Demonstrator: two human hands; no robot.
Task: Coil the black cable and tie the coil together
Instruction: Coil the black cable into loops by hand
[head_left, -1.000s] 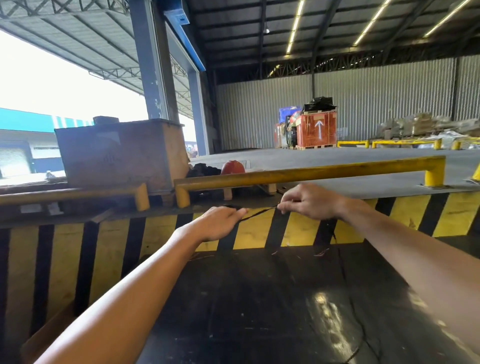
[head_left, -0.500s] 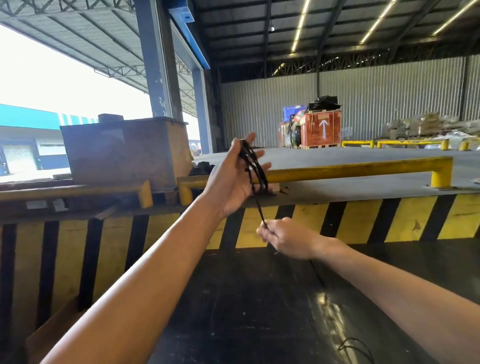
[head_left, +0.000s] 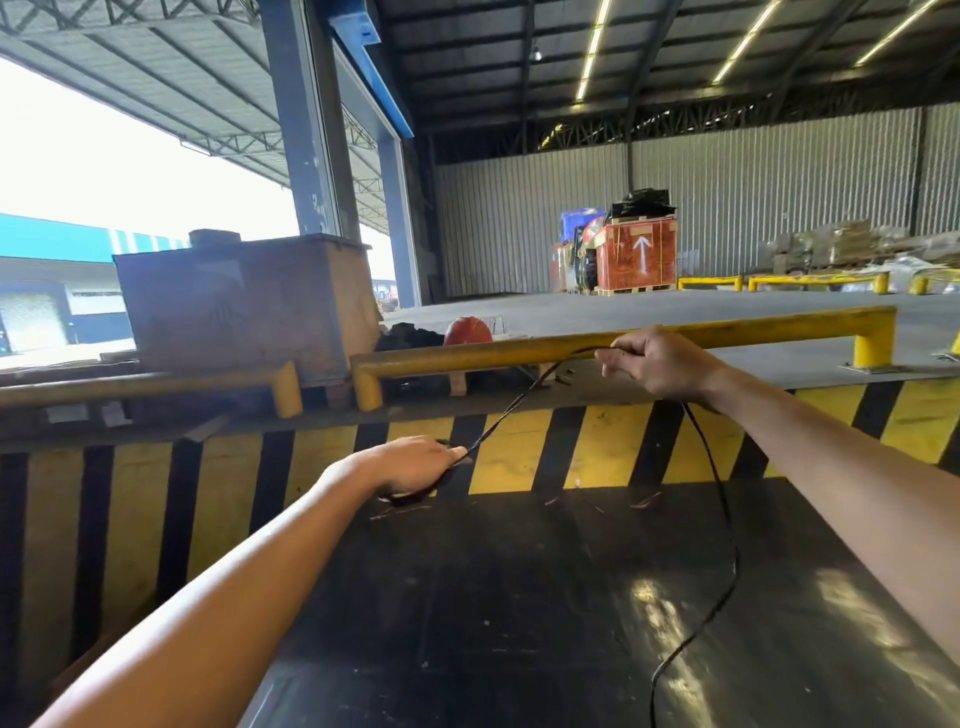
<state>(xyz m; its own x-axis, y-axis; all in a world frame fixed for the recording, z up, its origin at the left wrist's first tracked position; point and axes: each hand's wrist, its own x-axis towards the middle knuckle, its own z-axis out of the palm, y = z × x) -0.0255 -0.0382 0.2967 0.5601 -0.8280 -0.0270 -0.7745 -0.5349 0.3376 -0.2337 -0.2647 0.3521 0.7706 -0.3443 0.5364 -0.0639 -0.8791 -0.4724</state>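
Left hand (head_left: 410, 464) clenched on a small bundle of black cable (head_left: 719, 525) at 7 o'clock. Right hand (head_left: 658, 366) pinches the strand at 2 o'clock. Long tail trails down across the dark table (head_left: 519, 623). Coiling looks partway done, no tie yet.

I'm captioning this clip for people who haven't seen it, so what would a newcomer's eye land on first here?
First, the two bare arms reaching in from below: the left hand low at centre and the right hand higher, with a thin black cable stretched between them and trailing down over the glossy black surface. Behind them runs the yellow-and-black striped barrier topped by a yellow metal rail.
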